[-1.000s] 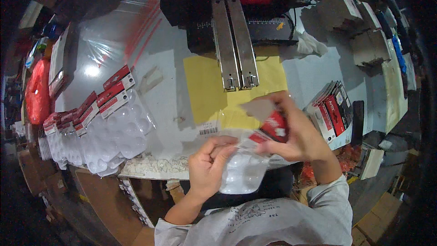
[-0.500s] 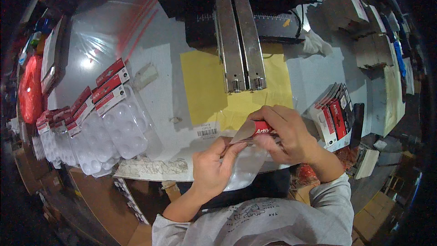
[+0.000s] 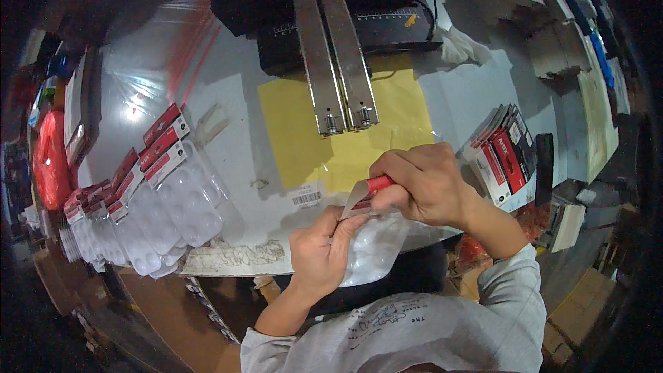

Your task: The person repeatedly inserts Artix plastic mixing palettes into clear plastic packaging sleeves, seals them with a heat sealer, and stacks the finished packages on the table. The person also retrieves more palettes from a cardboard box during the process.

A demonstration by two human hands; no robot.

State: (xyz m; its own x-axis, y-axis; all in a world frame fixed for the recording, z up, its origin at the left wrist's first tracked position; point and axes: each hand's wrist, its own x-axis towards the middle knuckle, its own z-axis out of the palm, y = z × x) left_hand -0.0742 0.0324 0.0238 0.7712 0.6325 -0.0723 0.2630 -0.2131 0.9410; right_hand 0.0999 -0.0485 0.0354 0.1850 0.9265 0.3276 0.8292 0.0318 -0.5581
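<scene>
1. Clear plastic blister pack (image 3: 376, 252) is sitting at the near edge of the tabletop (image 3: 228, 90), centre, hanging partly over the edge toward the person.
2. Red-and-white header card (image 3: 366, 193) is sitting at the top of the pack, bent upward, its grey underside showing.
3. Left hand (image 3: 321, 252) is gripping the pack from the near-left side, fingers curled over the clear plastic, thumb up near the card.
4. Right hand (image 3: 425, 183) is closing around the card's red end, fingers curled and pinching it; just far-right of the left hand, both touching the same pack.
5. Yellow sheet (image 3: 345, 131) is lying under clear film just beyond the hands, centre of the tabletop. A small white barcode label (image 3: 306, 197) is sitting by its near-left corner.
6. Two metal bars (image 3: 335, 62) are reaching out from a dark machine (image 3: 331, 0) at the far edge, their ends resting over the yellow sheet.
7. Left side: a row of finished blister packs (image 3: 148, 204) with red-and-white cards is overlapping, running from mid-left down to the near-left corner.
8. Right side: a stack of red, black and white cards (image 3: 504, 155) is fanning out near the right hand; a black flat object (image 3: 544, 166) is standing just right of it.
9. Far right: cardboard boxes (image 3: 552, 41) are stacking up; white crumpled cloth (image 3: 463, 45) is lying beside the machine.
10. Red bag (image 3: 52, 159) is hanging at the far left, off the tabletop.
</scene>
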